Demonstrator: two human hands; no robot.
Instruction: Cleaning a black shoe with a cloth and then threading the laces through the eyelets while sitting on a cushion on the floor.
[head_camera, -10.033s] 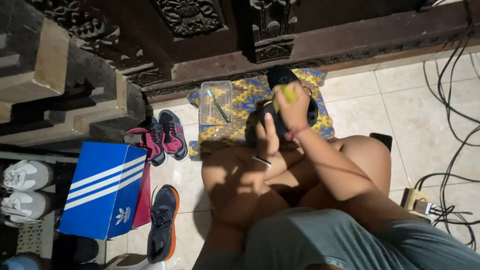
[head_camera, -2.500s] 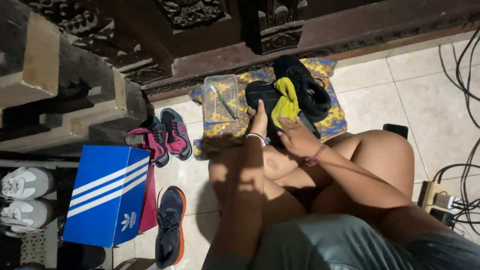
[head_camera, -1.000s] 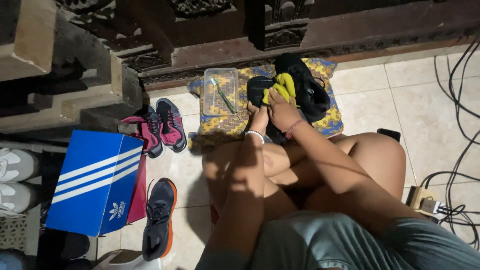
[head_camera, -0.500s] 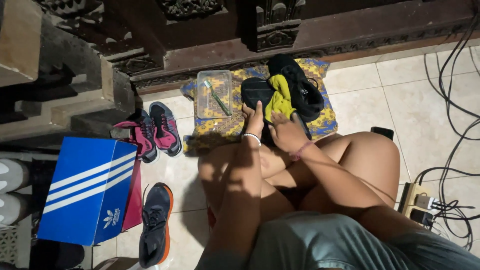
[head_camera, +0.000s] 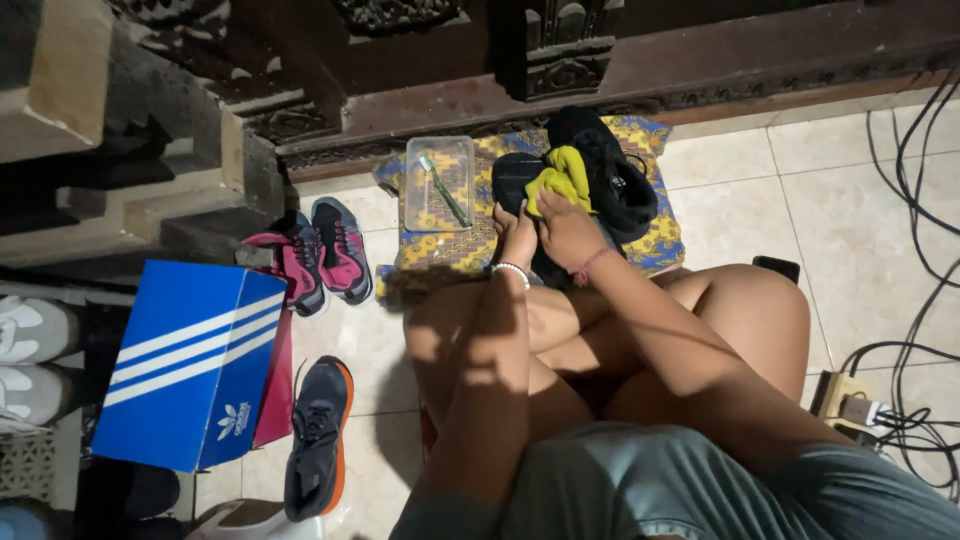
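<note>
I sit cross-legged on the tiled floor. My left hand (head_camera: 518, 238) holds a black shoe (head_camera: 516, 180) by its near side, steadying it on a patterned blue and yellow cloth (head_camera: 450, 245). My right hand (head_camera: 565, 228) presses a yellow rag (head_camera: 560, 178) against that shoe. A second black shoe (head_camera: 610, 170) lies just right of the rag, touching it. A clear plastic tub (head_camera: 438, 182) with a green toothbrush (head_camera: 446, 192) in it stands on the cloth to the left.
Pink and grey sneakers (head_camera: 320, 255) lie left of the cloth, a dark sneaker with an orange sole (head_camera: 316, 440) nearer me. A blue striped shoebox (head_camera: 190, 365) stands left. White shoes (head_camera: 30, 330) sit on a rack. Cables and a power strip (head_camera: 850, 400) lie right. A carved wooden wall (head_camera: 560, 60) runs behind.
My hands have stayed on the black shoe; the rag has shifted slightly over it as my right hand rubs. The view has moved a little.
</note>
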